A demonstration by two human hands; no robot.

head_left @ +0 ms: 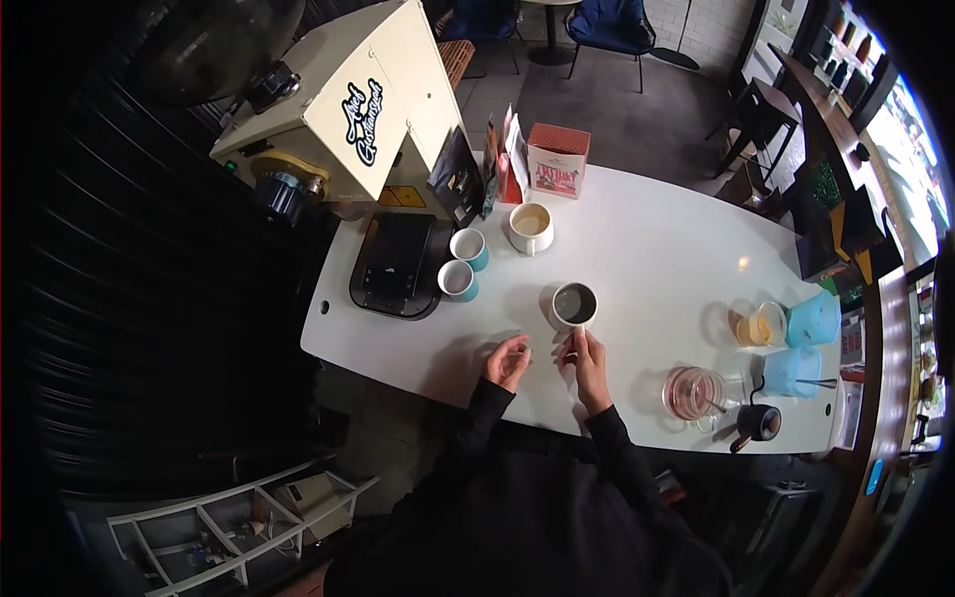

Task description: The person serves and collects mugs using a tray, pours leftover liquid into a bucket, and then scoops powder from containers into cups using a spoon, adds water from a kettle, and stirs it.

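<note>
My right hand point(589, 370) is closed on the handle of a white mug point(575, 306) with a dark inside; I cannot tell whether it has liquid in it. Just to its left my left hand point(509, 362) hovers near the table edge, fingers loosely bent and apart, holding nothing. Beyond them stands a second white mug point(531, 230) with a pale brown drink inside. Two small teal cups point(458, 282) with white insides sit side by side to the left, beside a black scale point(396, 264).
A cream coffee grinder point(368, 95) rises at the back left. At the back of the white table point(657, 239) stands a red and white box point(558, 161). On the right are a glass pitcher point(693, 394), a blue container point(793, 372) and a dark pot point(759, 423).
</note>
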